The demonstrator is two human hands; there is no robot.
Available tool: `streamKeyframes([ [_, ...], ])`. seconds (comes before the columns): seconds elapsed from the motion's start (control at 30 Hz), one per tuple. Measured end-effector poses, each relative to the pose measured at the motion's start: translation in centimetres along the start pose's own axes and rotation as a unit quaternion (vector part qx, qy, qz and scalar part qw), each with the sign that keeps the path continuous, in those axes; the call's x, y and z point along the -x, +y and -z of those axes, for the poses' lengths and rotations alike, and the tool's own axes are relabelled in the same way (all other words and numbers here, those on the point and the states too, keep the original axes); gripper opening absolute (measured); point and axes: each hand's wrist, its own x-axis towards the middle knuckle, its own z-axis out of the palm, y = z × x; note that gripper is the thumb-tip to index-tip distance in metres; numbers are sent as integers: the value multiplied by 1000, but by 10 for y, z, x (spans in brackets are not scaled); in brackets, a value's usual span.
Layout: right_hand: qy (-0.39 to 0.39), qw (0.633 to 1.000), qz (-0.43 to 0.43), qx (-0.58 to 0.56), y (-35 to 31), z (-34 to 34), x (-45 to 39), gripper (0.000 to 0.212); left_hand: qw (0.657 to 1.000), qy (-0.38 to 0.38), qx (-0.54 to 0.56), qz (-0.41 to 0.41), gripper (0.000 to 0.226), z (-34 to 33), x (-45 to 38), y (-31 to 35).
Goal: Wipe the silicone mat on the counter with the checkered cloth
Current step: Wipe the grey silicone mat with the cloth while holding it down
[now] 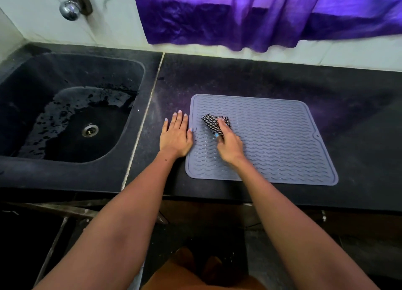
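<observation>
**Checkered cloth held on the left part of the mat**

Nearest, two bare forearms reach over the front edge of the black counter [250, 76]. The left hand [175, 135] lies flat, fingers straight and spread, on the counter just beside the mat's left edge, its thumb touching that rim. The right hand [229, 143] has its fingers curled round the bunched checkered cloth [212, 121], pressing it on the mat near the left edge. The grey silicone mat [282, 137], ribbed with wavy lines, lies flat near the counter's front edge. Left of the counter seam sits a dark sink [71, 72], wet around its drain [89, 130]. Farthest, a purple curtain [261, 18] hangs over the back wall, and a chrome tap [70, 9] shows at the far left.
</observation>
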Motion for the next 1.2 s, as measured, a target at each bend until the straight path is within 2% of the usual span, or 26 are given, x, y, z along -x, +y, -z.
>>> streamKeyframes([
  [0.07,20,978,-65,-196,0,8,-6,53,1000,3,5,0,56,-1,1,-1],
  [0.13,51,906,-135,-398,-4,25,-13,45,1000,9,13,4,58,-1,0,-2],
  [0.17,88,888,-156,-423,-2,34,-17,43,1000,11,15,6,59,-1,0,-2],
  [0.2,122,900,-159,-386,0,44,-18,44,1000,13,13,7,59,-2,0,-2],
  [0.27,161,954,-117,-225,3,56,-12,49,1000,16,10,10,59,-2,0,-2],
  [0.33,136,985,-68,-76,6,56,-2,55,1000,18,13,12,59,-4,-1,-2],
  [0.4,68,996,-46,22,12,38,4,60,1000,22,12,14,59,-5,-2,-2],
  [0.47,9,991,-13,131,21,14,8,67,999,26,9,16,60,-6,-3,-3],
  [0.5,4,986,5,165,27,6,7,69,999,26,7,17,60,-6,-4,-3],
  [0.57,13,986,19,164,34,6,3,70,999,28,4,19,60,-6,-4,-4],
  [0.63,3,996,6,84,36,17,4,67,999,29,4,15,60,-7,-4,-3],
  [0.7,13,996,-36,-85,38,27,2,59,999,40,7,16,60,-8,-5,-4],
  [0.73,26,982,-67,-174,38,31,-2,54,999,45,11,17,60,-8,-4,-5],
  [0.8,69,926,-136,-346,38,44,-12,44,998,50,15,17,60,-9,-4,-6],
  [0.83,95,892,-171,-408,38,52,-17,41,998,52,16,16,60,-9,-4,-6],
  [0.87,130,876,-191,-423,39,60,-21,38,998,54,18,14,59,-9,-4,-6],
  [0.93,203,915,-172,-304,39,71,-20,38,998,58,21,13,59,-10,-5,-6],
  [1.0,228,952,-120,-166,36,74,-11,46,998,61,22,13,59,-10,-5,-7],
  [1.1,122,989,-78,-21,32,56,-1,58,998,64,21,12,59,-10,-5,-8],
  [1.17,39,992,-54,107,37,34,2,69,998,62,19,11,62,-10,-5,-7],
  [1.2,25,988,-35,150,41,26,3,75,998,61,19,11,64,-10,-5,-7],
])
